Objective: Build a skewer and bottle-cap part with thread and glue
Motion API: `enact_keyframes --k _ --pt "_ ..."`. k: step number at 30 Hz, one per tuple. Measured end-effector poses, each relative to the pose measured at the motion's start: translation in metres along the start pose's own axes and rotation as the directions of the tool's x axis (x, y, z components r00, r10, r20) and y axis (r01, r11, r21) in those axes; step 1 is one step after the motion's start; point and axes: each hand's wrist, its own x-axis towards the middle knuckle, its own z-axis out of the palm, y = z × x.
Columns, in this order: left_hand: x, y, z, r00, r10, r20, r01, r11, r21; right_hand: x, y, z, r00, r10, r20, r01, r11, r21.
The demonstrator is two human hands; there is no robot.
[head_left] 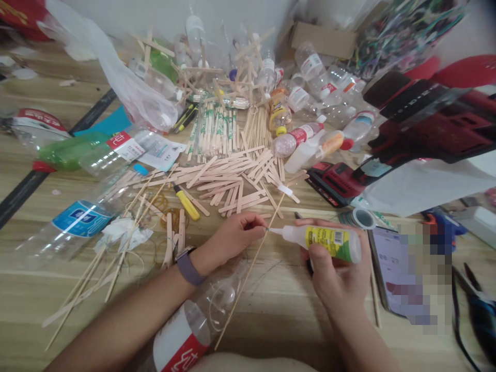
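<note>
A thin bamboo stick (248, 274) runs slantwise across the middle, with a small white piece (285, 189) near its upper end. My left hand (242, 235), with a watch on its wrist, pinches the stick near a dark thread or knot. My right hand (337, 274) is wrapped round a glue bottle (329, 242) with a yellow-green label, held almost level. The bottle's nozzle tip points left and meets the stick beside my left fingertips. Below my left wrist lies a clear plastic bottle (182, 336) with a red and white label.
Craft sticks (228, 181) lie heaped beyond my hands, with a yellow screwdriver (186, 202) beside them. Plastic bottles crowd the back and left. At right are a red drill (434, 119), a tape roll (362, 218), a phone (391, 268) and pliers (478, 299).
</note>
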Motion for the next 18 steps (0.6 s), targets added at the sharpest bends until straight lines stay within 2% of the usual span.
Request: enact_keyframes --k 13,18 --pt "-0.0003 0.0015 0.0003 1.000 -0.008 0.007 0.008 1.000 0.004 0.0010 -0.0014 0.0015 1.000 -0.028 0.012 0.028 0.999 0.039" --pt "-0.0009 0.0011 0.0000 1.000 0.000 0.002 0.000 1.000 0.009 0.0000 -0.0009 0.0000 1.000 -0.027 0.001 0.027 0.999 -0.017"
